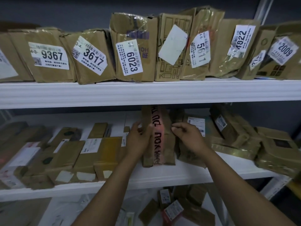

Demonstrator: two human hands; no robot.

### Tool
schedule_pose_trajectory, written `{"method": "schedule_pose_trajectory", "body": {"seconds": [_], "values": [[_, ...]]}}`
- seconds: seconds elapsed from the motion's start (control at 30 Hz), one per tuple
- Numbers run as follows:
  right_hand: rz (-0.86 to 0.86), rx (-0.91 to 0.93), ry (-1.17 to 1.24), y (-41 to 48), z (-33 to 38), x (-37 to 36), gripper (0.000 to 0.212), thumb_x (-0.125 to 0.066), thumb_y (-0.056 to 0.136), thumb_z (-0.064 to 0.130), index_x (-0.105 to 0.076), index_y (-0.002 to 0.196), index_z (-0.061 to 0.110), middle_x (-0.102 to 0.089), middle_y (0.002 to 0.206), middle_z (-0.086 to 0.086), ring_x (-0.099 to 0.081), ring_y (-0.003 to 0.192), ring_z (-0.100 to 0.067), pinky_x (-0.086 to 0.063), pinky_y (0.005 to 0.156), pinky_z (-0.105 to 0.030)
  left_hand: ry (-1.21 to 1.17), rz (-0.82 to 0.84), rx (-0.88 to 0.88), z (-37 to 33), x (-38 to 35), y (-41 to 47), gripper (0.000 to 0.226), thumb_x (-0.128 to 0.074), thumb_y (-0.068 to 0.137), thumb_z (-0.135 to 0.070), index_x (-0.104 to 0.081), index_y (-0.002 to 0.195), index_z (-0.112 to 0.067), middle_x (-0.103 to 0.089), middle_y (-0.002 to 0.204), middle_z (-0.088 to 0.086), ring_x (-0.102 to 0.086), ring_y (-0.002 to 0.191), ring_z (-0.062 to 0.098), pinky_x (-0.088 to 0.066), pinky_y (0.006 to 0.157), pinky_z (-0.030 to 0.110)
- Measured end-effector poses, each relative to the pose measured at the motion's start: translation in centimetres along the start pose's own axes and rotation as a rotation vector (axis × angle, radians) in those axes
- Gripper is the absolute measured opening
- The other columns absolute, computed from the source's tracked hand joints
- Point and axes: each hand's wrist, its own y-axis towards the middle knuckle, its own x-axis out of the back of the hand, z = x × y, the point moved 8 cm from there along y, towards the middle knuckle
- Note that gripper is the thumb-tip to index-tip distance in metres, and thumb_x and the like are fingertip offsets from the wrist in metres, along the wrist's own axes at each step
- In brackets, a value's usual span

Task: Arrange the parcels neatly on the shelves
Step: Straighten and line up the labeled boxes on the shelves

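The pink-taped parcel (pixel 158 144) stands upright near the front edge of the middle shelf (pixel 162 175), about mid-length. The left hand (pixel 140 141) grips its left side, fingers curled. The right hand (pixel 187 137) pinches its right edge.

Both my arms reach forward, left hand (pixel 140 139) gripping the parcel (pixel 160 121) at one edge, right hand (pixel 187 136) pinching the other.
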Motion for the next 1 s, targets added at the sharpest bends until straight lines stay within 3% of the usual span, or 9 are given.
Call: {"method": "schedule_pose_trajectory", "body": {"seconds": [0.13,0.2,0.27,0.43,0.6,0.7,0.8,0.9,1.0], "values": [[0.084,-0.088,0.177,-1.1,0.2,-1.7,0.036,-0.061,0.092,0.036,-0.054,0.125,0.025,-0.06,0.106,0.005,-0.056,0.093,-0.007,-0.046,0.074,-0.013,-0.058,0.008,0.18,2.6,0.5,-1.5,0.071,-0.048,0.084,-0.069,-0.049,0.136,-0.02,-0.063,0.12,-0.002,-0.06,0.109,0.019,-0.049,0.092,0.034],[0.19,-0.228,0.352,-2.0,-0.3,-3.1,0.038,-0.057,0.092,0.045,-0.055,0.124,0.026,-0.065,0.109,0.005,-0.062,0.094,-0.011,-0.052,0.076,-0.024,-0.075,0.106,0.242,3.0,-0.6,-2.1,0.055,-0.042,0.087,-0.07,-0.059,0.119,-0.029,-0.066,0.12,0.002,-0.061,0.108,0.02,-0.049,0.097,0.04],[0.258,-0.29,0.397,-3.0,-0.4,-3.8,0.033,-0.053,0.092,0.049,-0.059,0.118,0.028,-0.07,0.106,0.002,-0.064,0.091,-0.012,-0.051,0.068,-0.024,-0.132,0.154,0.241,2.7,-1.2,-2.9,0.036,-0.037,0.091,-0.066,-0.058,0.102,-0.038,-0.068,0.115,0.002,-0.061,0.107,0.02,-0.048,0.098,0.042],[0.28,-0.201,0.478,-4.6,-0.7,-3.1,0.03,-0.059,0.091,0.037,-0.062,0.12,0.031,-0.072,0.107,0.005,-0.068,0.099,-0.016,-0.055,0.082,-0.033,-0.201,0.122,0.143,1.5,-0.2,-5.5,0.038,-0.047,0.093,-0.053,-0.06,0.121,-0.031,-0.07,0.104,-0.013,-0.065,0.096,0.004,-0.052,0.075,0.019],[0.252,-0.143,0.644,-7.6,-0.8,-2.7,0.049,-0.067,0.086,0.014,-0.056,0.132,0.03,-0.068,0.118,0.007,-0.064,0.11,-0.015,-0.052,0.096,-0.042,-0.245,0.126,0.095,1.6,1.0,-8.6,0.053,-0.06,0.088,-0.045,-0.049,0.138,-0.032,-0.065,0.12,-0.012,-0.062,0.11,0.008,-0.054,0.092,0.033],[0.223,-0.137,0.613,-10.3,-0.5,-2.0,0.061,-0.072,0.082,0.018,-0.05,0.137,0.031,-0.064,0.124,0.007,-0.061,0.114,-0.016,-0.051,0.097,-0.043,-0.225,0.148,0.081,0.8,1.3,-11.1,0.059,-0.067,0.081,-0.046,-0.048,0.135,-0.034,-0.063,0.119,-0.013,-0.061,0.109,0.008,-0.056,0.089,0.036],[0.138,-0.128,0.563,-13.7,0.0,-0.7,0.063,-0.072,0.083,0.024,-0.046,0.14,0.033,-0.061,0.125,0.01,-0.059,0.112,-0.011,-0.054,0.089,-0.033,-0.232,0.225,0.089,0.3,1.1,-14.1,0.072,-0.073,0.069,-0.049,-0.045,0.134,-0.036,-0.062,0.119,-0.011,-0.061,0.108,0.01,-0.058,0.081,0.031],[0.122,-0.13,0.462,-17.4,0.4,-0.7,0.068,-0.075,0.079,0.035,-0.044,0.139,0.041,-0.053,0.132,0.008,-0.057,0.113,-0.012,-0.056,0.081,-0.03,-0.243,0.314,0.149,1.2,1.0,-17.2,0.066,-0.075,0.075,-0.041,-0.045,0.133,-0.03,-0.062,0.118,-0.006,-0.063,0.103,0.011,-0.058,0.07,0.024],[0.138,-0.132,0.333,-21.2,0.8,-2.0,0.068,-0.076,0.078,0.037,-0.045,0.138,0.043,-0.038,0.142,0.009,-0.044,0.127,-0.012,-0.048,0.1,-0.038,-0.291,0.265,0.258,2.7,1.8,-20.2,0.071,-0.075,0.075,-0.045,-0.042,0.134,-0.024,-0.062,0.115,-0.004,-0.065,0.097,0.014,-0.056,0.064,0.025]]}}
